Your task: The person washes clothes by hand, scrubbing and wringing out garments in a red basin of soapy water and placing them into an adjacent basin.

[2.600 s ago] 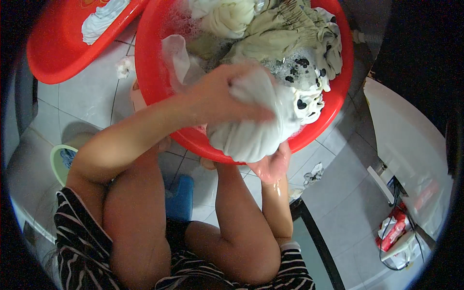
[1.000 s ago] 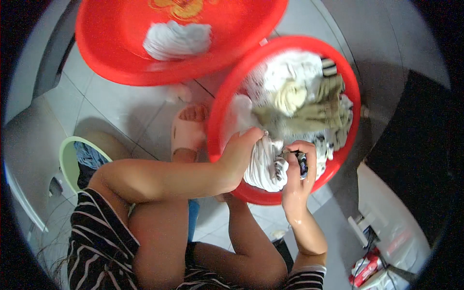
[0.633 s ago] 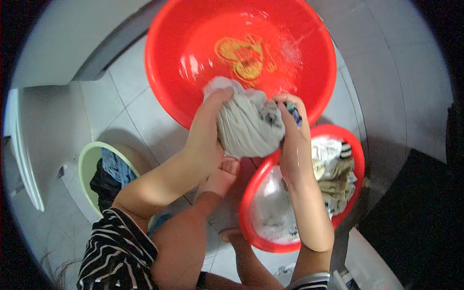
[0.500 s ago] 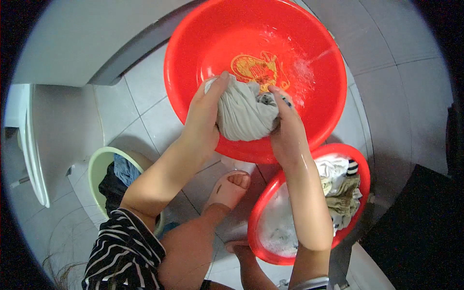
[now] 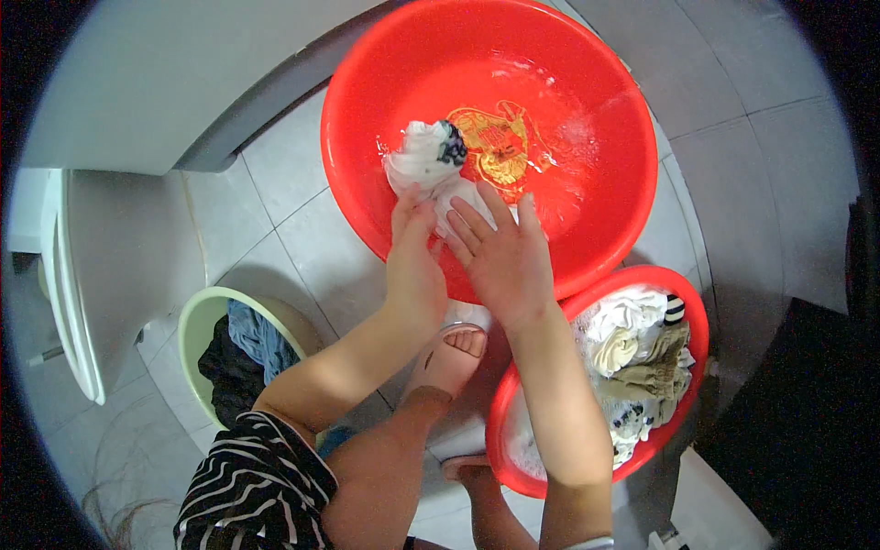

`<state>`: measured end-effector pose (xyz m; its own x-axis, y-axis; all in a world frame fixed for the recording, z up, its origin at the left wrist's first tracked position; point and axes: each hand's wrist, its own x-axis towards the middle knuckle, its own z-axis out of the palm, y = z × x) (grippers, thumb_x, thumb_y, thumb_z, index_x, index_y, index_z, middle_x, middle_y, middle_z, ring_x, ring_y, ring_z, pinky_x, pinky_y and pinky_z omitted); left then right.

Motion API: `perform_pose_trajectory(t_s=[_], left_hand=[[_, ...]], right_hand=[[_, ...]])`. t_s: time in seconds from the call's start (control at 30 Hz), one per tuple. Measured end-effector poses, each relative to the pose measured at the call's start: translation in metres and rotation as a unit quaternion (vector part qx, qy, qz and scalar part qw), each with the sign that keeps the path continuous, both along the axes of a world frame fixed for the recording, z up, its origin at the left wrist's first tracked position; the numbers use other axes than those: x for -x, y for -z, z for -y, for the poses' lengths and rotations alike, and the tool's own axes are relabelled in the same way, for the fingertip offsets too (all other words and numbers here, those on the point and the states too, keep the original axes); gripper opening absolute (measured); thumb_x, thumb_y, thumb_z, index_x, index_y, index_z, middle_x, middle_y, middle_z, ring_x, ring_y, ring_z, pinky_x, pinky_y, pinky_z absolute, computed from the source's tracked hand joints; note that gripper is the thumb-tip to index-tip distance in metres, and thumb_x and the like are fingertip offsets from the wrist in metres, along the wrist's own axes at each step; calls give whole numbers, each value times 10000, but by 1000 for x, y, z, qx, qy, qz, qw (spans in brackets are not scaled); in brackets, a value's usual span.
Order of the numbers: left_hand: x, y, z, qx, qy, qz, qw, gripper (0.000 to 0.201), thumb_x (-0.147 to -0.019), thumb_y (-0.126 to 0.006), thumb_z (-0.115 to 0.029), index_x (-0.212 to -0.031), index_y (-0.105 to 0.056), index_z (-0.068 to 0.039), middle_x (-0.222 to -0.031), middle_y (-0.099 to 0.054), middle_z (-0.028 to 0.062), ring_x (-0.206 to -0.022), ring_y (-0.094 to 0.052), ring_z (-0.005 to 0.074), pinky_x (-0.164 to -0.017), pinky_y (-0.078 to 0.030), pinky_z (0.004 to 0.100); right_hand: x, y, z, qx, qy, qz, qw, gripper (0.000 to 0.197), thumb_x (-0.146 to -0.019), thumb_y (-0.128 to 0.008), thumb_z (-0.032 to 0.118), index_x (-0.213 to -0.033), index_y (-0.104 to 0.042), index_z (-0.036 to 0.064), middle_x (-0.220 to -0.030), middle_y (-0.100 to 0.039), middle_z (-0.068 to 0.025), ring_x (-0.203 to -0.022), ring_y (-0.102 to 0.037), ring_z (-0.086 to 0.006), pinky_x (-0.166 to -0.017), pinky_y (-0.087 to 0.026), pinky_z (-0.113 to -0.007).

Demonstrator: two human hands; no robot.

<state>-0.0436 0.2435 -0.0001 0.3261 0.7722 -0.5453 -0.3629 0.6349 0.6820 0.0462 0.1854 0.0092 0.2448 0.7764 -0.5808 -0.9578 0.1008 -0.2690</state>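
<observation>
A wet white cloth garment (image 5: 420,158) with a dark patterned patch lies bunched in the big red basin (image 5: 353,206), which holds shallow water over a yellow printed design. Part of the white fabric stretches under my fingers. My left hand (image 5: 417,252) is at the basin's near side, its fingertips touching the lower end of the garment, loosely extended. Beside it, my right hand (image 5: 506,261) is spread flat, palm down or turned partly up; I cannot tell which. Nothing is gripped in it.
A smaller red basin (image 5: 500,440) at the right holds suds and several white and olive clothes (image 5: 655,367). To the left stands a pale green bucket (image 5: 191,339) with dark and blue clothes. My sandalled foot (image 5: 449,362) rests on the tiled floor (image 5: 316,243).
The white garment has left my two-handed hold and now lies in the basin's water, farther left. Both hands have come closer together and lower, with the fingers opened out.
</observation>
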Motion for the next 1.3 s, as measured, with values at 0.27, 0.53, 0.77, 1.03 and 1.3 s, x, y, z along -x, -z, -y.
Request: perform_pose_trajectory(t_s=[0.27, 0.53, 0.77, 1.03, 1.3], left_hand=[[-11, -8, 94, 3, 202, 90, 975, 368, -898, -487, -160, -1252, -452, -66, -1190, -491, 52, -1139, -456, 167, -989, -343, 305], [-23, 36, 206, -392, 659, 1, 642, 440, -822, -594, -196, -1239, -502, -93, -1230, -458, 130, -1179, -421, 274, -1005, -335, 398], [-35, 75, 251, -560, 756, -163, 298, 701, -768, -623, -293, -1399, -343, -171, -1421, -274, 241, -1303, -295, 389, -1045, -253, 528], [-64, 126, 253, -481, 827, -205, 206, 717, -789, -623, -348, -1406, -316, -148, -1413, -289, 265, -1307, -262, 426, -1083, -170, 529], [-77, 87, 234, -568, 783, -149, 207, 640, -773, -638, -335, -1322, -419, -92, -1400, -314, 230, -1245, -346, 423, -1040, -293, 488]], right_hand=[[1, -33, 106, 31, 44, 125, 991, 649, -954, -275, 533, -1399, -296, 60, -1426, -338, -132, -1336, -270, -247, -1087, -183, -411], [41, -8, 336, 350, -16, 322, 880, 456, -917, -508, 197, -1340, -398, 65, -1329, -461, -59, -1245, -403, -183, -1028, -300, -307], [84, 82, 375, 446, -154, 448, 759, 597, -793, -655, 180, -1319, -410, 36, -1312, -445, -201, -1211, -434, -303, -1020, -333, -376], [81, 147, 373, 453, -193, 682, 541, 695, -716, -699, 183, -1316, -392, 13, -1275, -446, -249, -1155, -455, -405, -1002, -375, -425], [56, 91, 399, 506, 13, 519, 689, 245, -777, -550, 23, -1009, -624, 51, -719, -618, -92, -634, -573, -227, -596, -454, -338]])
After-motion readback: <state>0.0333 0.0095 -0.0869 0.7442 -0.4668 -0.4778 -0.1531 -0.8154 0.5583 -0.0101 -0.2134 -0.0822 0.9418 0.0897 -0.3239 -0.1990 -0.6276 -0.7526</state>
